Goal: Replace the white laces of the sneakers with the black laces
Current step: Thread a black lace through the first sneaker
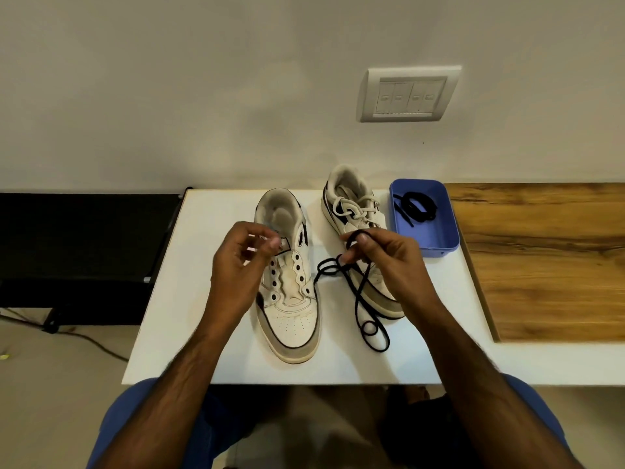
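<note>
Two white sneakers stand on the white table (209, 333). The left sneaker (289, 299) has bare eyelets and no lace. The right sneaker (355, 211) still carries its white lace (351, 206). My right hand (385, 262) pinches a black lace (363, 299) that hangs in loops between and over the shoes down to the table. My left hand (240, 262) hovers with curled fingers over the left sneaker's tongue; whether it holds anything I cannot tell. A second black lace (414, 204) lies coiled in the blue tray (439, 238).
A wooden board (541, 258) covers the table's right part beside the tray. A black bench (84, 252) stands left of the table, with cables on the floor below. A switch plate (407, 94) sits on the wall behind. My knees are under the table's near edge.
</note>
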The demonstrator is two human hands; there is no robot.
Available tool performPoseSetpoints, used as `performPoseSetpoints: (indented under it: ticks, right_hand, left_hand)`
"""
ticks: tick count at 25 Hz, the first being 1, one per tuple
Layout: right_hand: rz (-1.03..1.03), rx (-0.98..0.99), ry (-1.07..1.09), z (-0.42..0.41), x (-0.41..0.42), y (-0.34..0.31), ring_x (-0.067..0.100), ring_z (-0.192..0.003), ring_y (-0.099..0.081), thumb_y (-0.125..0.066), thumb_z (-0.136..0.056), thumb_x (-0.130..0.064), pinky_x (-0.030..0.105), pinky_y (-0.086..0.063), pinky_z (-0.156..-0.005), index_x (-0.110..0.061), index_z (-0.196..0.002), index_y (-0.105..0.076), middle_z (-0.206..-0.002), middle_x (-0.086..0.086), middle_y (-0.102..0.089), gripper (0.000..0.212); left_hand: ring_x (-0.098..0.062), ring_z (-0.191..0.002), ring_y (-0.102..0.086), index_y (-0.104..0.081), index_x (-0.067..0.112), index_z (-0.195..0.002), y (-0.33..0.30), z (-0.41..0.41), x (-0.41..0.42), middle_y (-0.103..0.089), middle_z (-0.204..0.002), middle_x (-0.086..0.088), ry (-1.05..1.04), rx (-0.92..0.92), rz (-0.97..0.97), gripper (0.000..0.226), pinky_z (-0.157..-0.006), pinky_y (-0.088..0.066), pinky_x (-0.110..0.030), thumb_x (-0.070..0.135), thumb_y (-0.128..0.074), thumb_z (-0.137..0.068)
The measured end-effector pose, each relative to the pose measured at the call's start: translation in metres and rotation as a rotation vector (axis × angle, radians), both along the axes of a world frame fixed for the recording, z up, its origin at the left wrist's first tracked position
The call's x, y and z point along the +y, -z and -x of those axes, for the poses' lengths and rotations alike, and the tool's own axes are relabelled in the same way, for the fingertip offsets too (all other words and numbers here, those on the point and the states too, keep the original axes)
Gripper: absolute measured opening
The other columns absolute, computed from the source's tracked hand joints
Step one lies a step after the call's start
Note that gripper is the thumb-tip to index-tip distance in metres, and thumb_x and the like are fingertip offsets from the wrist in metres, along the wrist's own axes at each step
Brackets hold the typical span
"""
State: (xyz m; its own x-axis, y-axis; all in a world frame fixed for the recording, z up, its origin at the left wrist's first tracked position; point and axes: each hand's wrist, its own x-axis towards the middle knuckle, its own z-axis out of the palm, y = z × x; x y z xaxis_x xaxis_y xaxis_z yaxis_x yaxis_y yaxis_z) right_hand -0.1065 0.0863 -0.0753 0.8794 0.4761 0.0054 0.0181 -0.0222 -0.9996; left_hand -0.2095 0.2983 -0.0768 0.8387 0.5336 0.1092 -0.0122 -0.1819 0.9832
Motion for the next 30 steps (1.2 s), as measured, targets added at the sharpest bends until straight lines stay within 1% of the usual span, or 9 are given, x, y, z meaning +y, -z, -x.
performPoseSetpoints:
  ticks: [4,6,10,12,16,20,23,26,30]
  right_hand:
    - [-0.123,0.029,-0.269,0.009,0.009,0.0,0.028,-0.086,-0.07,-0.049,-0.103,-0.008,0.032,-0.054,-0.081,0.001,-0.111,-0.07,-0.095,0.019,-0.075,0.024]
    - [-0.319,0.134,-0.347,0.011,0.008,-0.008,0.03,-0.091,-0.069,-0.047,-0.102,-0.013,0.035,-0.055,-0.083,0.0,-0.108,-0.069,-0.102,0.021,-0.072,0.026]
    - [-0.591,0.371,-0.135,0.005,0.002,-0.017,0.02,-0.093,-0.07,-0.048,-0.097,-0.016,0.028,-0.058,-0.084,-0.007,-0.101,-0.072,-0.1,0.012,-0.074,0.026]
    - [-0.619,0.429,0.12,-0.006,-0.004,-0.009,0.019,-0.094,-0.07,-0.045,-0.1,-0.01,0.027,-0.057,-0.087,-0.004,-0.106,-0.069,-0.099,0.01,-0.074,0.025]
    - [-0.125,0.116,0.282,-0.015,-0.016,0.0,0.014,-0.098,-0.068,-0.041,-0.088,0.013,0.031,-0.055,-0.084,-0.01,-0.105,-0.07,-0.101,0.002,-0.074,0.04]
    - [0.246,-0.263,-0.143,0.007,0.0,-0.01,0.001,-0.127,-0.052,-0.054,-0.089,-0.012,0.02,-0.044,-0.102,-0.029,-0.131,-0.059,-0.129,-0.015,-0.063,0.045]
    - [0.418,-0.409,-0.355,0.022,0.016,-0.006,-0.004,-0.097,-0.063,-0.058,-0.101,-0.028,0.034,-0.042,-0.103,-0.029,-0.127,-0.061,-0.093,-0.015,-0.073,0.026]
    - [0.168,-0.175,-0.305,0.016,0.01,-0.014,0.009,-0.06,-0.055,-0.045,-0.106,-0.011,0.027,-0.048,-0.075,-0.014,-0.106,-0.071,-0.06,-0.008,-0.062,0.026]
    - [-0.326,0.275,0.149,-0.007,-0.013,-0.017,0.022,-0.08,-0.068,-0.031,-0.108,-0.008,0.034,-0.054,-0.084,-0.009,-0.114,-0.067,-0.071,0.006,-0.068,0.036]
  left_hand:
    - [-0.009,-0.105,-0.065,-0.057,0.041,-0.128,0.001,0.003,-0.029,-0.065,-0.115,0.015,0.39,0.1,-0.2,0.051,-0.082,-0.055,-0.03,0.017,-0.077,-0.088]
    - [-0.008,-0.106,-0.064,-0.054,0.042,-0.128,0.006,0.002,-0.042,-0.067,-0.11,0.016,0.464,0.105,-0.24,0.05,-0.082,-0.052,-0.027,0.021,-0.077,-0.089]
    - [-0.011,-0.071,-0.063,-0.067,0.032,-0.093,0.003,-0.002,-0.03,-0.064,-0.077,-0.002,0.317,0.1,-0.063,0.006,-0.07,-0.051,-0.03,0.037,-0.069,-0.091]
    - [-0.011,-0.066,-0.057,-0.062,0.022,-0.076,0.0,-0.001,-0.019,-0.06,-0.068,0.002,0.216,0.057,-0.003,0.026,-0.07,-0.048,-0.027,0.043,-0.063,-0.089]
    - [-0.012,-0.058,-0.05,-0.058,0.013,-0.073,-0.005,-0.002,-0.013,-0.054,-0.059,-0.001,0.166,-0.041,0.12,0.03,-0.067,-0.045,-0.022,0.027,-0.052,-0.098]
    - [-0.016,-0.054,-0.047,-0.068,0.021,-0.084,0.0,-0.002,-0.024,-0.048,-0.059,-0.003,0.278,0.029,0.089,0.022,-0.055,-0.044,-0.038,0.027,-0.054,-0.099]
    - [-0.022,-0.056,-0.045,-0.066,0.014,-0.089,-0.001,0.0,-0.03,-0.057,-0.064,0.002,0.323,0.032,0.042,0.019,-0.055,-0.039,-0.039,0.028,-0.058,-0.099]
    - [-0.022,-0.053,-0.049,-0.065,0.014,-0.083,-0.005,0.0,-0.021,-0.063,-0.069,-0.005,0.321,0.048,0.043,0.025,-0.053,-0.039,-0.034,0.035,-0.067,-0.095]
    - [-0.004,-0.051,-0.046,-0.062,0.028,-0.068,-0.009,-0.001,-0.009,-0.053,-0.058,0.008,0.264,0.048,0.128,0.027,-0.053,-0.038,-0.019,0.026,-0.059,-0.096]
